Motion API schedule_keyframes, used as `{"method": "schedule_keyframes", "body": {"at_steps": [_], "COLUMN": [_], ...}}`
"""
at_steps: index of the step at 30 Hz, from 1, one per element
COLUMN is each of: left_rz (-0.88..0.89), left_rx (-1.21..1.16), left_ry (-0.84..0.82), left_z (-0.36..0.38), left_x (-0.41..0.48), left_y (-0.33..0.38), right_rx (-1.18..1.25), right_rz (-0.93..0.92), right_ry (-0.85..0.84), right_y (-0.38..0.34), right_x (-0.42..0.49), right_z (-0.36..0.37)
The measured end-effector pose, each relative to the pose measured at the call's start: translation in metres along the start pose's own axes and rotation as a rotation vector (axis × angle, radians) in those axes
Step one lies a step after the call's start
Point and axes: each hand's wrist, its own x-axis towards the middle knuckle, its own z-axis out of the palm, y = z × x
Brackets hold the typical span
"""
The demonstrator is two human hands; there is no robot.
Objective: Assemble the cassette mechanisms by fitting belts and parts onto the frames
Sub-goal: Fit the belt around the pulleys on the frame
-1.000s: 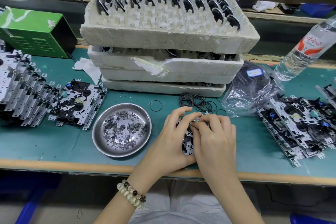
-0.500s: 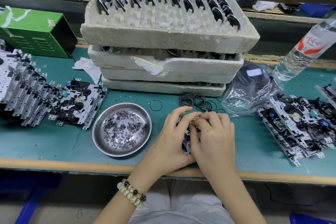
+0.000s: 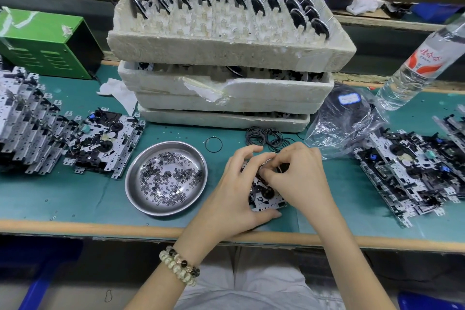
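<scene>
A cassette mechanism frame (image 3: 266, 199), silver metal with black parts, lies on the green mat near the table's front edge. My left hand (image 3: 235, 191) grips it from the left, thumb along its near edge. My right hand (image 3: 298, 178) curls over its far part, fingertips pinching something small that I cannot make out. Loose black rubber belts (image 3: 264, 136) lie just beyond the hands. A round steel dish (image 3: 166, 177) of small washers sits to the left.
Stacked foam trays (image 3: 226, 53) of flywheels stand behind. Piles of mechanisms sit at left (image 3: 32, 121) and right (image 3: 412, 173). One mechanism (image 3: 105, 141) lies by the dish. A plastic bag (image 3: 344, 118), a water bottle (image 3: 422, 60) and a green box (image 3: 47, 43) stand around.
My right hand has shifted slightly right and its fingers have curled tighter, so more of the frame's near part shows. My left hand keeps its hold.
</scene>
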Motion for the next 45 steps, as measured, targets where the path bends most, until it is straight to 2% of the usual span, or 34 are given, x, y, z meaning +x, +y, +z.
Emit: {"method": "schedule_keyframes", "body": {"at_steps": [8, 15, 18, 22, 25, 32, 38, 45], "left_rz": [-0.021, -0.033, -0.034, -0.044, -0.044, -0.062, -0.079, -0.040], "left_rx": [0.013, 0.016, 0.004, -0.032, -0.049, -0.073, -0.063, 0.081], "left_ry": [-0.017, -0.030, -0.025, -0.019, -0.019, -0.025, -0.009, 0.046], "left_z": [-0.003, -0.003, -0.004, -0.004, -0.003, -0.002, -0.001, 0.000], "left_x": [-0.001, -0.001, -0.001, 0.000, 0.000, 0.000, 0.000, -0.001], "left_y": [0.003, 0.004, 0.004, 0.007, 0.008, 0.006, 0.003, 0.006], "right_rx": [0.054, 0.105, 0.056, -0.038, -0.098, -0.319, -0.316, -0.299], "right_rz": [0.089, 0.131, 0.017, -0.123, -0.238, -0.401, -0.456, -0.484], "right_ry": [-0.167, -0.231, -0.114, 0.199, 0.307, 0.238, 0.211, 0.228], "right_y": [-0.004, -0.006, -0.003, 0.000, -0.002, -0.003, -0.005, 0.000], "right_x": [0.013, 0.018, 0.009, -0.014, -0.023, -0.019, -0.013, -0.012], "right_z": [-0.012, -0.018, -0.013, 0.005, 0.015, 0.006, 0.004, 0.004]}}
